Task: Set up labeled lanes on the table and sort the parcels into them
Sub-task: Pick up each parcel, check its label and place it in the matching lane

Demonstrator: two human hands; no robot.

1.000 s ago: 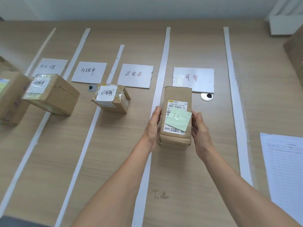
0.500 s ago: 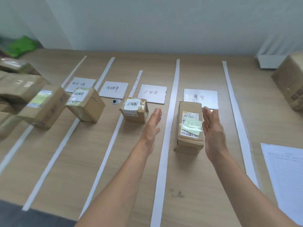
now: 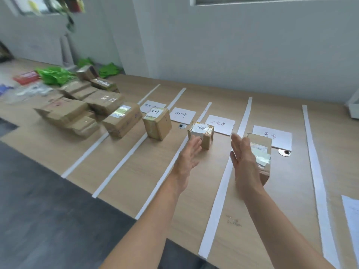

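Both hands are out over the desk and holding nothing: the left hand (image 3: 189, 159) is flat with straight fingers, its tips in front of a small parcel, and the right hand (image 3: 243, 160) is just as wide open, palm facing left, covering the left edge of a long parcel; touching or not, I cannot tell. Now the big picture: the wooden desk (image 3: 272, 220) is divided by long white strips (image 3: 223, 191) into lanes running away from the camera. Far left, outside the lanes, sits a blurred heap of brown parcels (image 3: 77, 111), with green bags (image 3: 54, 74) behind it. Next, a flat parcel (image 3: 122, 119) lies across the leftmost strip, and a boxy parcel (image 3: 157, 123) with a handwritten note on top stands by the second strip. The long parcel (image 3: 262, 152) lies in the rightmost lane, just in front of its label card (image 3: 272, 137), a pale note taped on top. The small parcel (image 3: 202, 133) sits right at the third strip, near the third card (image 3: 220, 124). Two more cards (image 3: 182, 114) head the left lanes. A white sheet (image 3: 351, 216) lies at the right edge, and a round grommet (image 3: 284, 152) sits beside the long parcel.
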